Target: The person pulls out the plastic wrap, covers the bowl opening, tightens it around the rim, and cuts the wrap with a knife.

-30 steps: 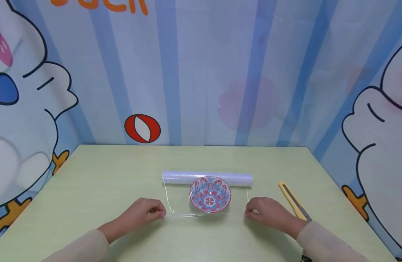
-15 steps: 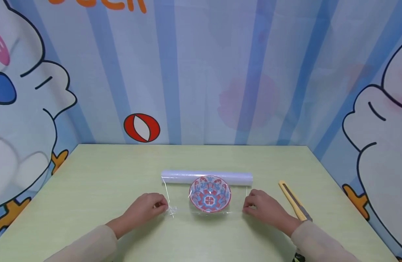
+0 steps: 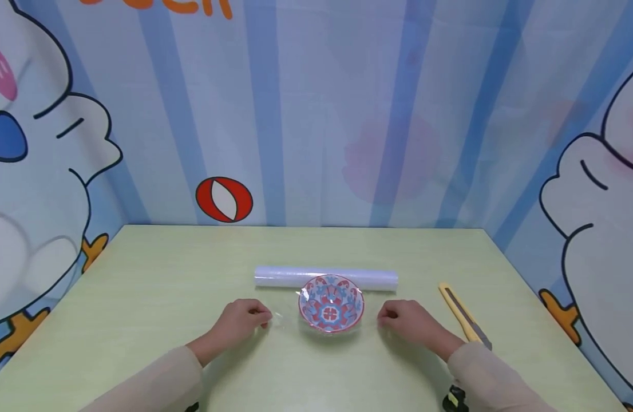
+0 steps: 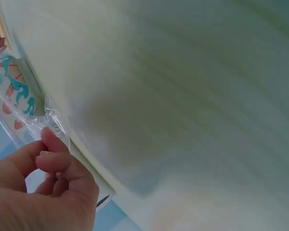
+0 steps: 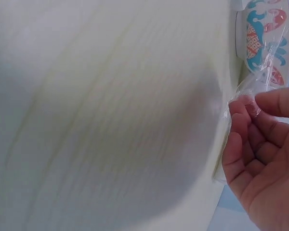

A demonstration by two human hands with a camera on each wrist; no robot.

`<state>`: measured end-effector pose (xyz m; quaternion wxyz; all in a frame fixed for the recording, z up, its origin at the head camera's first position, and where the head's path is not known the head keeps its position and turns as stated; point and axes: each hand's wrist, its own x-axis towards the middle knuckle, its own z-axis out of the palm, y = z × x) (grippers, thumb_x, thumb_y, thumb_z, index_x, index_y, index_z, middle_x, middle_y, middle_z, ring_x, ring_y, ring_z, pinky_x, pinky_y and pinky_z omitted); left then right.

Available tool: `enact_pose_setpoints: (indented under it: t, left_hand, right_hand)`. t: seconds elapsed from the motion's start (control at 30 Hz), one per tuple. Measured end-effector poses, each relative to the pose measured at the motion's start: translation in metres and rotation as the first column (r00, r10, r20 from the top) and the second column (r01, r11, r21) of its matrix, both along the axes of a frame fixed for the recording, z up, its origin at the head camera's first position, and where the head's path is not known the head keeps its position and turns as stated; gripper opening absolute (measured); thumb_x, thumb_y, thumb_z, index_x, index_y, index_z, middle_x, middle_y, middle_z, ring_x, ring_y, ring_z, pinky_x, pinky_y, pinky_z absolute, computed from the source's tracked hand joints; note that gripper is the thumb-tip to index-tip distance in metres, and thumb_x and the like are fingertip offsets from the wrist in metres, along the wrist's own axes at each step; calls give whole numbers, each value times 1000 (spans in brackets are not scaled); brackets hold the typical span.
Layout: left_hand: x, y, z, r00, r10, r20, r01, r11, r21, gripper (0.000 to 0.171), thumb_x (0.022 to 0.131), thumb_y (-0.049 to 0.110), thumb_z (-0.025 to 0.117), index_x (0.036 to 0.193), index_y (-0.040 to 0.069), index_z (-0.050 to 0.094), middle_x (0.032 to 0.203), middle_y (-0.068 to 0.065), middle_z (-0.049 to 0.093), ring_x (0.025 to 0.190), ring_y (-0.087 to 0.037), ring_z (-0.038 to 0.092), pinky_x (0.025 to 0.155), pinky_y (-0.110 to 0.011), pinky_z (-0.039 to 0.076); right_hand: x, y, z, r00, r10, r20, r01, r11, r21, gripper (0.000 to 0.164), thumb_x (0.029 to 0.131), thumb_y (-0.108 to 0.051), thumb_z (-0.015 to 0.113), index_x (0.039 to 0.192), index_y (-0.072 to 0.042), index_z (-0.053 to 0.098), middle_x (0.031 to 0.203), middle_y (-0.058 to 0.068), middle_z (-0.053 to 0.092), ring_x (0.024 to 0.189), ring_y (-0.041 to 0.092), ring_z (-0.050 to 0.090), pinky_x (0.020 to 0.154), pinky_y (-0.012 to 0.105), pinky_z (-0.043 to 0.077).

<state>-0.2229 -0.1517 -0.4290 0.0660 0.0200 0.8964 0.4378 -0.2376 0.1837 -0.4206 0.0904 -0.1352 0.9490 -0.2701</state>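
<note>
A bowl (image 3: 331, 303) with a red and blue pattern stands mid-table, clear plastic wrap stretched over it. To its left, my left hand (image 3: 240, 321) pinches one corner of the plastic wrap (image 4: 50, 118) between thumb and fingers. On the other side my right hand (image 3: 411, 321) pinches the opposite corner, bunched at the fingertips in the right wrist view. Both hands are close over the tabletop, level with the bowl's near side. The roll of plastic wrap (image 3: 280, 276) lies sideways right behind the bowl, partly hidden by it.
A yellow utility knife (image 3: 461, 312) lies to the right, its near end by the right sleeve (image 3: 489, 369). The pale green table (image 3: 182, 257) meets a cartoon-printed curtain (image 3: 316, 114) at the back and sides.
Both hands have moved inward toward the bowl and slightly away from me, bringing the wrap's near edge in close to the bowl. Bowl, roll and knife have stayed in place.
</note>
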Motion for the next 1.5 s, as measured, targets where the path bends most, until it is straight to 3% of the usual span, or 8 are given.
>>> enact_pose_setpoints:
  t: [0.1,0.27,0.43,0.6,0.73,0.9,1.23,1.5]
  left_hand:
    - [-5,5,-1,982,86,170,-119,974,191,17,87,14,56,90,1,68,71,1,68,51,-7,39,48,-19,33]
    - [-12,12,2,923,121,365,-274,873,403,40,94,29,50,110,-5,60,88,-4,72,56,-4,43,50,-15,35]
    - [-14,22,6,918,59,393,-272,814,514,50,92,35,53,118,-8,52,97,-8,68,65,-3,53,59,-13,45]
    - [-17,32,4,911,58,409,-325,712,622,36,92,17,56,113,-11,53,84,-6,65,69,-4,61,67,-14,52]
    - [-18,36,2,904,79,420,-362,663,656,34,91,15,56,113,-12,53,86,-8,62,75,-8,61,72,-18,53]
    - [-20,41,1,903,91,421,-378,634,675,33,90,8,55,115,-14,52,85,-9,63,75,-10,63,77,-21,54]
    - [-20,54,-2,908,115,403,-387,598,702,29,89,-4,51,115,-16,51,79,-7,64,71,-9,62,76,-23,54]
    - [-25,62,-6,909,151,387,-385,658,647,26,88,-5,52,111,-15,55,85,-12,67,70,-10,63,75,-24,55]
  right_hand:
    - [0,-4,-1,997,-65,51,68,996,-60,15,89,-16,52,84,-12,66,72,-2,59,64,10,48,59,25,41]
    - [1,-14,-3,964,-170,206,215,952,-219,37,97,-30,39,86,-6,65,72,1,59,62,12,49,56,24,40]
    - [-3,-21,-5,910,-193,366,324,882,-342,58,98,-47,27,91,-2,63,76,2,62,62,11,52,56,23,44]
    - [-6,-28,-6,876,-150,459,373,814,-445,39,98,-29,36,91,0,61,76,3,61,60,10,54,55,23,49]
    - [-5,-30,-6,859,-145,492,415,760,-500,40,97,-28,36,96,3,60,79,3,62,62,10,55,56,23,51]
    - [-5,-32,-7,829,-166,534,484,691,-536,49,96,-41,39,102,3,58,83,5,62,66,11,56,60,24,51]
    - [-6,-46,-12,834,-193,517,515,606,-606,20,90,-13,49,91,2,61,66,-1,57,55,6,53,52,18,49]
    - [-7,-51,-10,860,-202,468,493,561,-665,13,82,1,48,85,8,59,64,0,60,53,4,53,53,17,48]
